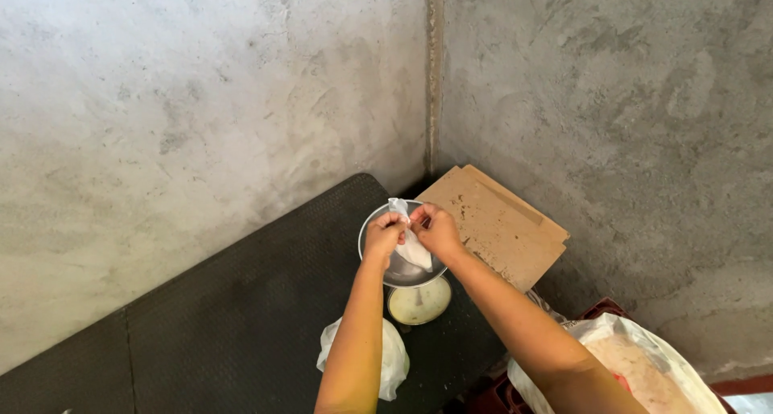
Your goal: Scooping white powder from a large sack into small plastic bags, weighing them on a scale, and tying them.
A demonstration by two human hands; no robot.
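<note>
Nearest, a large clear plastic bag of pale contents (636, 366) sits at the lower right, a crumpled white plastic bag (390, 362) on the black rubber mat (225, 317); beyond, the left hand (384, 237) and right hand (437, 229) both pinch a small thin white plastic pouch (411, 245) over a round steel scale pan (378, 261); the pouch looks light, soft, slippery, best gripped at its top edge; farther, brown cardboard pieces (499, 229) lean against the grey concrete wall (201, 100).

Concrete walls (201, 100) behind; mat (241, 317) bare left.
</note>
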